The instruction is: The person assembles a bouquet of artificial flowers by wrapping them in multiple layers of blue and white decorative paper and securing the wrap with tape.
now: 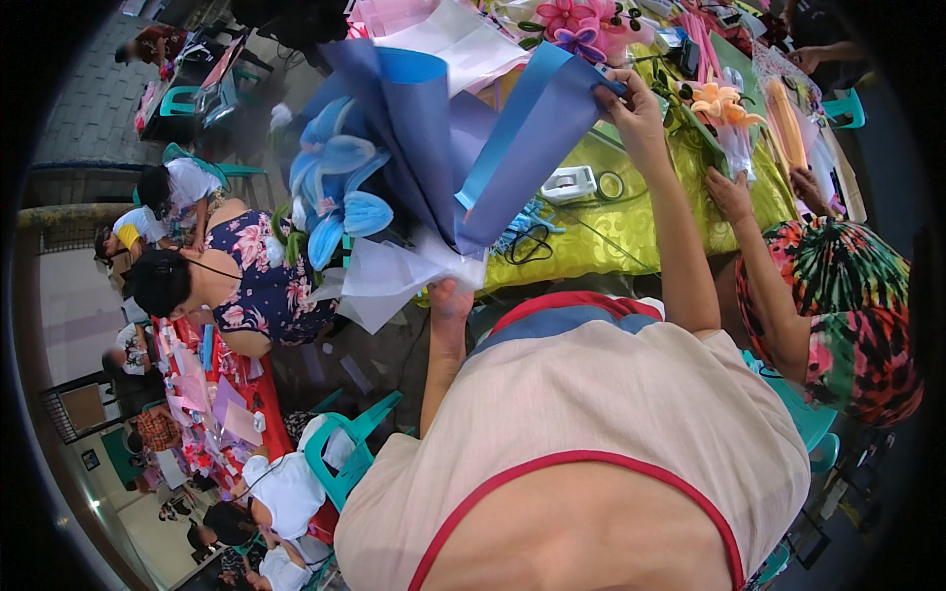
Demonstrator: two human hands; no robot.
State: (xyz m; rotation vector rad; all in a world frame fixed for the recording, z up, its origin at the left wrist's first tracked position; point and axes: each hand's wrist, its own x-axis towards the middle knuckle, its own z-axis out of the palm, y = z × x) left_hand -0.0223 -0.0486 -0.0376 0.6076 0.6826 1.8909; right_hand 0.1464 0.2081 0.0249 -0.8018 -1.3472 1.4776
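Around the work, the surface (631, 236) under a yellow-green cloth is crowded toward its far edge with pink and purple flowers (567, 25) and pale paper sheets (458, 44). Nearer its middle, a white tape dispenser (569, 184) stands just beside a dark tape roll (610, 185); closer to the near edge lies a tangle of thin blue pieces (530, 219). Toward the right end, a co-worker's hand (730, 197) is at the lower part of some wrapped orange flowers (724, 103).

The tall blue wrapping paper (419, 148) blocks the view of the surface's left end. It forms an open cone, with large blue flowers (330, 187) at its left side and white paper (389, 276) about its base. This bouquet is held up by the near left corner.

The left hand (450, 298) grasps the base, partly covered by white paper; the right hand (639, 108) pinches the blue wrap's upper right corner, with a small dark-blue piece at the fingertips, too small to identify.

Well to the left, a red-covered surface (261, 404) carries pink and lilac papers (202, 379), near a teal chair (350, 458).
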